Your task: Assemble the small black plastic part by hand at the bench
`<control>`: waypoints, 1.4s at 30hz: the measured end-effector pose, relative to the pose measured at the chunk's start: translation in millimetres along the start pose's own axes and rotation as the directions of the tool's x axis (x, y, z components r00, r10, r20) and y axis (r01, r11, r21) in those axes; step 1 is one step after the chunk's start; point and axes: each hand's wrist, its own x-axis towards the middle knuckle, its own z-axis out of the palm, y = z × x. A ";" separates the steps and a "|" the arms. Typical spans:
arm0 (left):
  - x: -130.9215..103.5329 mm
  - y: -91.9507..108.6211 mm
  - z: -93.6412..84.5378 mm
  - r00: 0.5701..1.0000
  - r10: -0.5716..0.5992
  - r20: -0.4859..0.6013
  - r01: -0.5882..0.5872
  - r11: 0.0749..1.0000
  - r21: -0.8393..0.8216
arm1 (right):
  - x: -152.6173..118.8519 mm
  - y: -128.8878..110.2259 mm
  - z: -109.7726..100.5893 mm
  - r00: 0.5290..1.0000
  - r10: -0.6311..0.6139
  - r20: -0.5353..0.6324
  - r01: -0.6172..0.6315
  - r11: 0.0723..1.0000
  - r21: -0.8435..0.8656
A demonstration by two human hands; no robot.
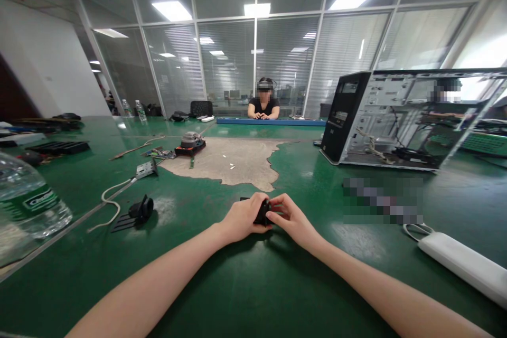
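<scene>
A person's left hand [247,216] curled around a small black part [262,215], hiding much of it, while the right hand [291,219] pinched its right side between thumb and fingertips. Right of the part lay a white block [463,264] with a cord; left of it sat another black piece [138,211] and, farther left, a water bottle [29,198]. Beyond the part, a ragged tan patch [233,161] broke the green tabletop [253,285]; an open computer case [376,121] stood beyond it, to the right. Farther still, a co-worker [263,105] sat before a glass partition [222,53].
</scene>
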 end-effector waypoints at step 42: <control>-1.3 -0.4 -0.7 1.000 -0.005 0.001 0.005 1.000 -0.015 | -1.1 7.4 -2.3 0.995 -0.089 0.039 0.089 0.996 0.001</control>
